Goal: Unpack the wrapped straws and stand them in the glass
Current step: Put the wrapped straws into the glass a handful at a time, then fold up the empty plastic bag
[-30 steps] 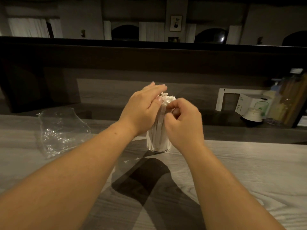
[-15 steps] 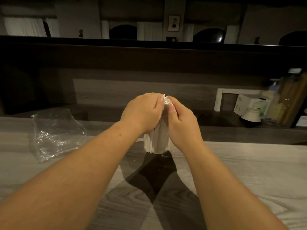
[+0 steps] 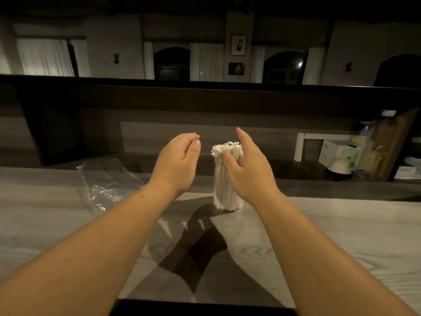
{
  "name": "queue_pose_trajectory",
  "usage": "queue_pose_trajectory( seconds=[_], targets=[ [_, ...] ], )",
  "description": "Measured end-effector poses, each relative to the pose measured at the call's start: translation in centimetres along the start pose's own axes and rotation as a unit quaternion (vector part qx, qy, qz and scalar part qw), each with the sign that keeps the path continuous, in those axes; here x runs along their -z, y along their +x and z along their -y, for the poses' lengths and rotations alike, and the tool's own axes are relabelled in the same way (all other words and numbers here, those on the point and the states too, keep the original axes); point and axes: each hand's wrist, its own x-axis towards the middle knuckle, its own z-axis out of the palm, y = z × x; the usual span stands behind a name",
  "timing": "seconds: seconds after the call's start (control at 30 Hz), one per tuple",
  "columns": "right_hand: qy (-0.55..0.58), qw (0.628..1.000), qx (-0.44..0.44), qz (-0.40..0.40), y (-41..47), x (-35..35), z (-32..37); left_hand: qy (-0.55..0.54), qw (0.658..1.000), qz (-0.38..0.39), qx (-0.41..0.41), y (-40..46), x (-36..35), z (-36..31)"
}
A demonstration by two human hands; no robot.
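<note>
While straws [image 3: 226, 176] stand in glass [image 3: 227, 201], L hand [image 3: 177, 164] hovers loosely curled, R hand [image 3: 248, 169] fingers straight alongside; grips hold nothing.

Single head-worn wide-angle view, facing forward-down over table [image 3: 68, 224], close to both forearms.

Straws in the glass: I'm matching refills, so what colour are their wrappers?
White, plain paper wrappers on the straws, standing in the clear glass; seen in the head view.
</note>
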Motion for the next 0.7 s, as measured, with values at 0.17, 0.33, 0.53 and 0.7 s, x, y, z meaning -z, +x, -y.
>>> queue_pose_trajectory(
  seconds=[0.17,0.33,0.53,0.7],
  targets=[
    [-0.064,0.996,0.056,0.004,-0.9,-2.3,4.8,0.014,0.999,-0.037,0.024,-2.1,4.2,1.2],
    [-0.027,0.994,0.078,0.076,-1.9,-7.0,7.7,0.049,0.994,-0.068,0.066,-3.7,9.2,4.7],
    [-0.028,0.983,0.085,0.159,-1.6,-13.8,8.6,0.094,0.983,-0.088,0.129,-4.5,12.5,9.3],
    [-0.022,0.977,0.061,0.203,0.3,-18.6,7.5,0.092,0.963,-0.061,0.247,-3.6,12.2,14.2]
  ],
)
